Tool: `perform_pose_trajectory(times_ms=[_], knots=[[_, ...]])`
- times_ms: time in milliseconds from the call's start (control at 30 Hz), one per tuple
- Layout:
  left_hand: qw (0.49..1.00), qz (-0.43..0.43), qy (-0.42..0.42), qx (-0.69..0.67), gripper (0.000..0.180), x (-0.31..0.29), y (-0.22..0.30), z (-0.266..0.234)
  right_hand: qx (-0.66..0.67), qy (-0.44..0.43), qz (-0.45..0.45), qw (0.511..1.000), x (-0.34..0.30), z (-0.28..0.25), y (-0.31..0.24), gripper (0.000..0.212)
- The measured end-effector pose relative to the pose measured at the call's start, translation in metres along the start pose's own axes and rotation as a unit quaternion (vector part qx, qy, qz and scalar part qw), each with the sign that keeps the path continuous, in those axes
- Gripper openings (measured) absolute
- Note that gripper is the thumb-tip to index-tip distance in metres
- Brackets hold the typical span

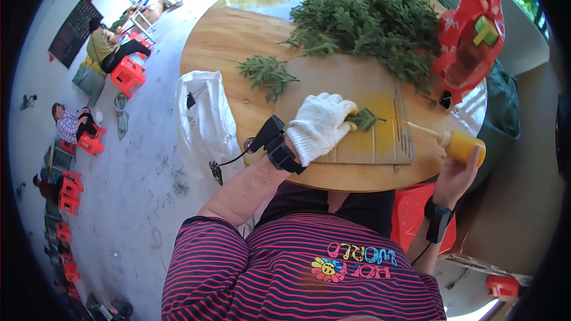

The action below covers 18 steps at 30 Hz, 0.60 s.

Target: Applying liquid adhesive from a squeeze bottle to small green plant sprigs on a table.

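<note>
In a white knitted glove, my left hand (322, 123) is closed on a small green artificial sprig (365, 119) above the cardboard sheet (306, 86). The sprig's leafy tip points right, over a patch stained yellow. My bare right hand (455, 182) grips a yellow squeeze bottle (466, 148) near the table's right edge. The bottle is tilted, its long thin nozzle aimed left at the sprig, with a gap between them. Left of the cardboard's upper corner lies another green sprig (266, 75). A large heap of green artificial sprigs (363, 18) covers the table's far side.
All this rests on a round wooden table (208, 47). A white plastic bag (205, 113) hangs at its left edge. On the right stands a red plastic bag (470, 41). Further left, several people sit near red stools (127, 75) along the wall.
</note>
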<state>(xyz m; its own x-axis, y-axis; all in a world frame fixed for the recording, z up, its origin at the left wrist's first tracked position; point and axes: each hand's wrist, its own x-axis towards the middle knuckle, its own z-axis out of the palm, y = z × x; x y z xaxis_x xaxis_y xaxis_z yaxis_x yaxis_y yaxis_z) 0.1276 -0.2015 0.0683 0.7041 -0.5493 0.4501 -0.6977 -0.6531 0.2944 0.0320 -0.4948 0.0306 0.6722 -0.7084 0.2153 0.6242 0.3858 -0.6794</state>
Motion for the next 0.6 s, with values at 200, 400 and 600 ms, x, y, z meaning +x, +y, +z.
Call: perform_pose_trajectory(times_ms=[200,400,600], knots=[[0.992,-0.055,0.064,0.094,0.031,-0.014,-0.023,-0.046,0.033,-0.009,0.036,0.999,-0.013,0.013,0.017,0.034],[0.976,-0.114,0.054,0.175,0.041,-0.017,-0.105,-0.073,0.062,-0.016,0.072,0.995,-0.014,0.019,0.032,0.034],[0.986,-0.161,-0.026,0.042,0.052,0.0,-0.14,-0.068,0.052,-0.048,0.069,0.995,-0.011,0.016,0.035,0.032]])
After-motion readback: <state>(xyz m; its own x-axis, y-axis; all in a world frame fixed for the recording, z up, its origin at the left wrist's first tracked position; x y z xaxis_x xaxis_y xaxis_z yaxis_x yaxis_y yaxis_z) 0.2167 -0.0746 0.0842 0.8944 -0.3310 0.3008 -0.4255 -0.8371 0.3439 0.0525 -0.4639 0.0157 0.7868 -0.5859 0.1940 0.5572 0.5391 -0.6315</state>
